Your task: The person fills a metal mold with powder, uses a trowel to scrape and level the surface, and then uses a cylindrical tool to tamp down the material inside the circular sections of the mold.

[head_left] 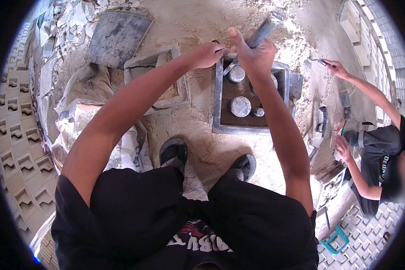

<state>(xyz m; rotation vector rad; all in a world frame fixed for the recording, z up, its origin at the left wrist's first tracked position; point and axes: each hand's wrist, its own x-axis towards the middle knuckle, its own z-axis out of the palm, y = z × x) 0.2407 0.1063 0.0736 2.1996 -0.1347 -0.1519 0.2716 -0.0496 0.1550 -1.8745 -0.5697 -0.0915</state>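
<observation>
A dark rectangular mold box (217, 101) sits on the sandy ground ahead of my feet, with several round grey cylinders (240, 106) standing inside it. At its far left corner my left hand (208, 55) is closed around a small tool with a dark handle end. What looks like its thin flat blade (231, 66) reaches into the box beside a cylinder. My right hand (258, 53), thumb raised, grips a thick grey bar (266, 29) above the box's far edge. The bar slants up to the right; its lower end is hidden by the hand.
Left of the box lies a grey open frame (184, 92), with a dark slab (117, 38) beyond it. Sacks (135, 146) and rubble stand at the left. On the right a co-worker (369, 157) holds a small tool (318, 60) near the ground. A teal stool (335, 240) is at the lower right.
</observation>
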